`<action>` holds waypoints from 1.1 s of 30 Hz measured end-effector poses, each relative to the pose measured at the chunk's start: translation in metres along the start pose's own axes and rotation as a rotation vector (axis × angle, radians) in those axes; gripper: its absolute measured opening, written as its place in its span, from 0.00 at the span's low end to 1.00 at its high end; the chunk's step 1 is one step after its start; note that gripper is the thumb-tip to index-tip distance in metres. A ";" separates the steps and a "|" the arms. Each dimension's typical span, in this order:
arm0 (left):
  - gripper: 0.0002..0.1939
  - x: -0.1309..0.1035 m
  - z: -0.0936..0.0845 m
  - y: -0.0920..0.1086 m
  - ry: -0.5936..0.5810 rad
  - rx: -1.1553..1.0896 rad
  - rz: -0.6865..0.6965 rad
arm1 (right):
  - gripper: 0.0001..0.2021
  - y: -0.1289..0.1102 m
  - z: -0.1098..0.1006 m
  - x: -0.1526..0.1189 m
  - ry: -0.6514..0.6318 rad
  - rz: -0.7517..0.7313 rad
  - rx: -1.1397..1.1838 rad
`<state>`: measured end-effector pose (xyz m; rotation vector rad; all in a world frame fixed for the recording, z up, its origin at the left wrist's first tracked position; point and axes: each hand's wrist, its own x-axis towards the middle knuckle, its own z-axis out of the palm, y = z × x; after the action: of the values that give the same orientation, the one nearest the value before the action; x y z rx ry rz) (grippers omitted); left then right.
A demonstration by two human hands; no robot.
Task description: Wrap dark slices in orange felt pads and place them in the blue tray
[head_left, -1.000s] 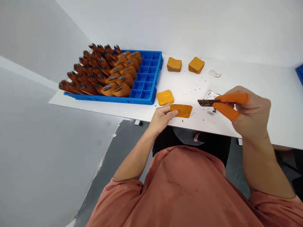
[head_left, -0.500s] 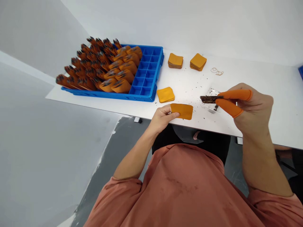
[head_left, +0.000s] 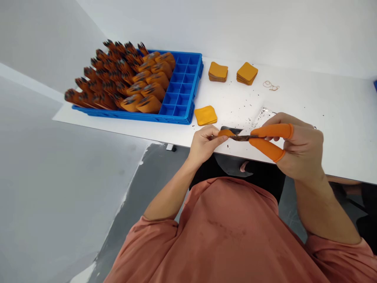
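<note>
My left hand pinches an orange-yellow square sheet at its left side. The sheet is bent, and a dark face shows at its far edge. Orange finger covers sit on the thumb and forefinger of my right hand, which grips a dark brown, flaky strip. The strip's left end meets the sheet close to my left thumb; whether it lies on or against the sheet I cannot tell. Beyond the right hand, a clear shallow tray with dark crumbs is partly hidden.
A blue divided crate holds many rolled orange pieces with dark tips on the left. Orange square stacks stand at the back, a smaller pile nearer. Rubber bands and dark crumbs lie on the white table.
My right hand has moved left and slightly down, bringing the dark strip to the sheet. The sheet in my left hand has gone from flat to bent.
</note>
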<state>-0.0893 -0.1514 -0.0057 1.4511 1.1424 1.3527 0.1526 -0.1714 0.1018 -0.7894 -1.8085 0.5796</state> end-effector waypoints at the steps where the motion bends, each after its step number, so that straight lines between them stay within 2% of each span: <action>1: 0.18 0.000 0.000 0.001 -0.005 0.008 0.020 | 0.10 0.001 0.000 -0.001 0.000 -0.001 -0.018; 5: 0.17 0.000 -0.001 -0.001 -0.026 -0.034 -0.003 | 0.07 0.008 -0.003 -0.003 0.015 0.008 -0.059; 7: 0.17 -0.001 -0.002 -0.002 -0.051 -0.062 -0.041 | 0.07 0.009 -0.004 -0.003 0.023 0.021 -0.062; 10: 0.15 -0.003 -0.004 -0.003 -0.073 -0.036 -0.021 | 0.10 0.008 -0.006 -0.002 0.029 0.017 -0.049; 17: 0.22 -0.001 -0.004 0.001 -0.014 -0.013 0.057 | 0.08 0.005 -0.005 -0.001 0.025 0.020 -0.070; 23: 0.23 0.000 0.001 0.001 0.012 -0.009 0.056 | 0.09 -0.002 0.003 0.001 0.019 -0.008 -0.048; 33: 0.25 0.000 0.001 0.002 0.027 0.044 0.095 | 0.09 0.002 0.007 0.001 0.029 -0.030 -0.134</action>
<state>-0.0885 -0.1520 -0.0040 1.5396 1.1392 1.4238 0.1465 -0.1695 0.0980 -0.8546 -1.8439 0.4293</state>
